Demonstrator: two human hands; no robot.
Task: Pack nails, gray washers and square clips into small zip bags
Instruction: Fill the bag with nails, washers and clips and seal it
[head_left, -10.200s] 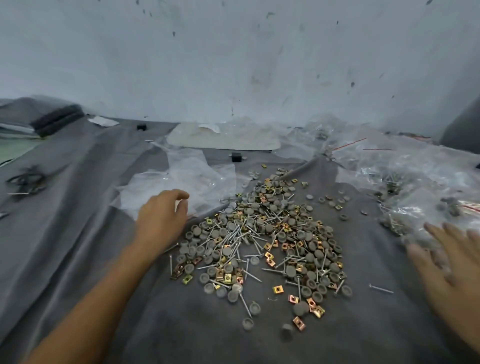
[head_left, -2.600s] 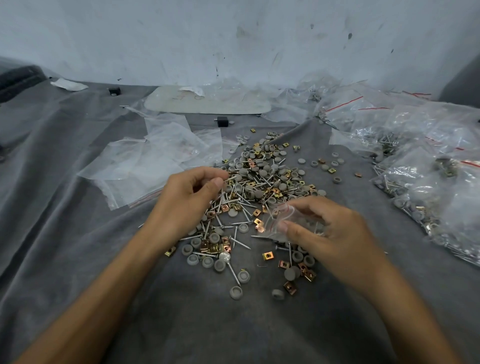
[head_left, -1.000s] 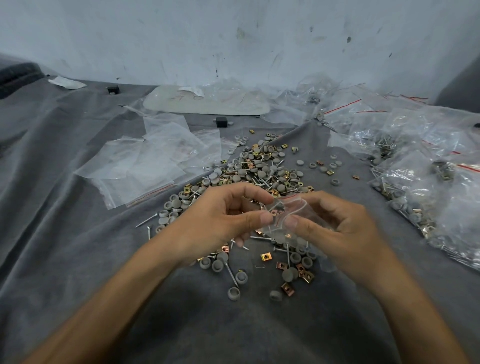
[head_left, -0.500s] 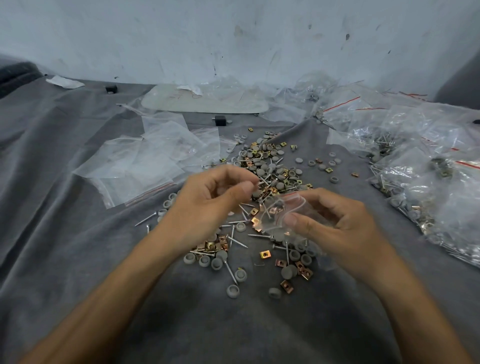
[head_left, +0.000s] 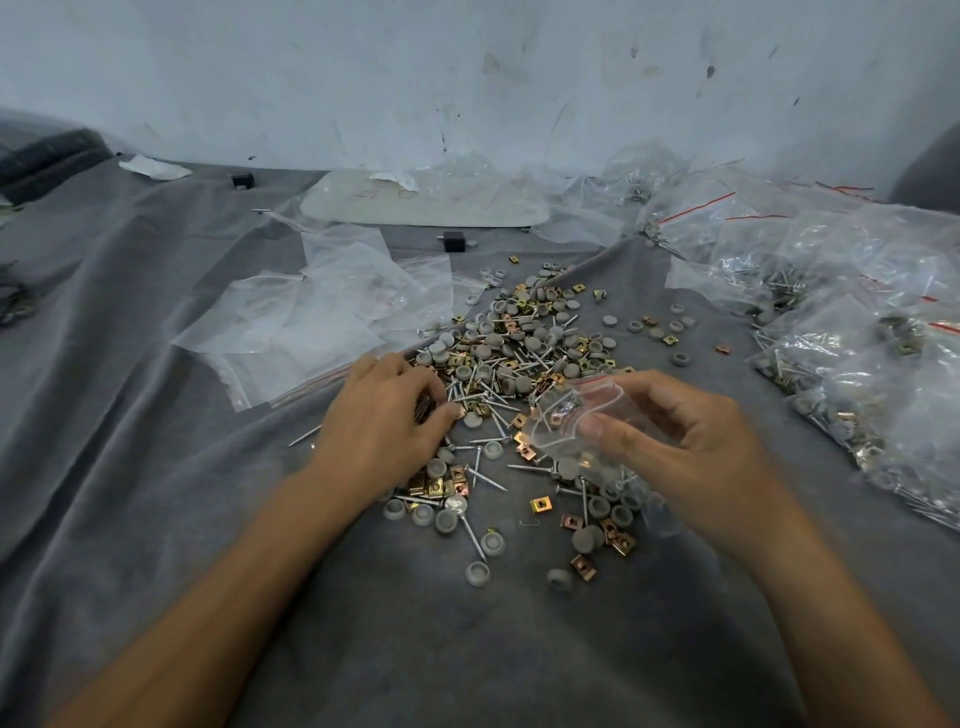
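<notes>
A loose pile (head_left: 524, 353) of nails, gray washers and brass square clips lies on the gray cloth (head_left: 156, 467). My right hand (head_left: 691, 447) holds a small clear zip bag (head_left: 576, 415) with its mouth toward the left; a few parts show inside. My left hand (head_left: 384, 421) rests on the pile's left edge with fingers curled, pinching small pieces at the fingertips; what exactly it pinches is partly hidden.
Several empty zip bags (head_left: 322, 322) lie left of the pile. Filled bags (head_left: 857, 353) are heaped at the right. A pale flat board (head_left: 415, 202) and a small black block (head_left: 453, 240) sit near the wall.
My left hand has dropped from the bag's mouth down and left onto the pile. The right hand still holds the bag in nearly the same place.
</notes>
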